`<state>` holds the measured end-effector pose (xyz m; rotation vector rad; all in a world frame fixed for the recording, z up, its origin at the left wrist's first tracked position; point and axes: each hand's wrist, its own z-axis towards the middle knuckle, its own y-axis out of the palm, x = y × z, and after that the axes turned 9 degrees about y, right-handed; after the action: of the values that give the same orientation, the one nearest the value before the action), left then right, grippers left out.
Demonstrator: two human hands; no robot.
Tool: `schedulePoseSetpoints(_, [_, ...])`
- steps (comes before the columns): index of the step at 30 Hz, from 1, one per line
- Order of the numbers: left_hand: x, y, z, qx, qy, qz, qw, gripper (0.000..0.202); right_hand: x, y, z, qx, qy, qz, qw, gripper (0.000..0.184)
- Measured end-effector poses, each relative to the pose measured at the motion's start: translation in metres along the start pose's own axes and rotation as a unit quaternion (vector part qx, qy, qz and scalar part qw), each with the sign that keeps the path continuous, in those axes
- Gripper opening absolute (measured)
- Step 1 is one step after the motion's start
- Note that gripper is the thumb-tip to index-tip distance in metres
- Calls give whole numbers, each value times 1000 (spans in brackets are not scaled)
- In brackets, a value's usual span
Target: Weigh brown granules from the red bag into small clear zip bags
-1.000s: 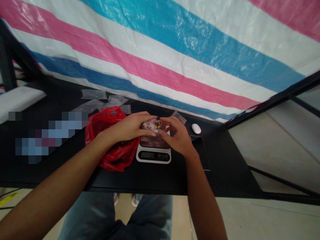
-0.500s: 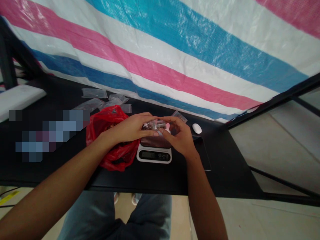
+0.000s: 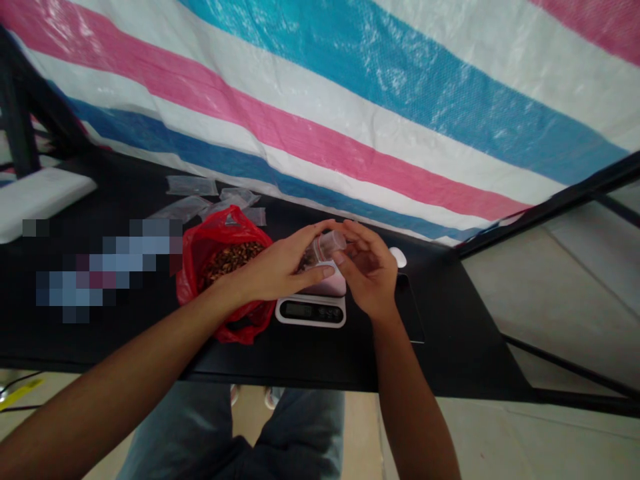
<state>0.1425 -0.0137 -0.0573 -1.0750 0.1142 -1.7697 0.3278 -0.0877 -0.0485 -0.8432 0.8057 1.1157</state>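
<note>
The left hand (image 3: 267, 273) pinches a clear tube (image 3: 327, 247) narrowly; the tube lies sideways, its end just beside the half-open right hand (image 3: 365, 270).

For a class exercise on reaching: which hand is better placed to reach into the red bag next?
Probably the left: the left hand sits right beside the red bag of brown grains, while the right hand is farther off, past the scale.

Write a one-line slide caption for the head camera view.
Left hand holds a clear vial, right hand cupped beside it, above a digital scale beside a red bag of brown grains.
</note>
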Motion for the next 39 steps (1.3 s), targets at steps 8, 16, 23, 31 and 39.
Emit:
schedulePoseSetpoints(8, [6,3,3,14,-24,18,999,58,0,-3,3,31,13,-6,999,40])
schedulePoseSetpoints(16, [6,3,4,68,-35,23,997,54,-2,-2,6,34,52,30,998,34])
schedulePoseSetpoints(23, [-6,1,-1,87,-17,-14,996,70,6,-13,7,6,71,23,997,48])
schedulePoseSetpoints(31, [-3,1,4,173,-37,-13,984,61,9,-22,5,-129,71,-243,959,34])
schedulePoseSetpoints(39, [4,4,7,156,-62,-62,984,50,10,-24,3,-127,57,-224,965,39])
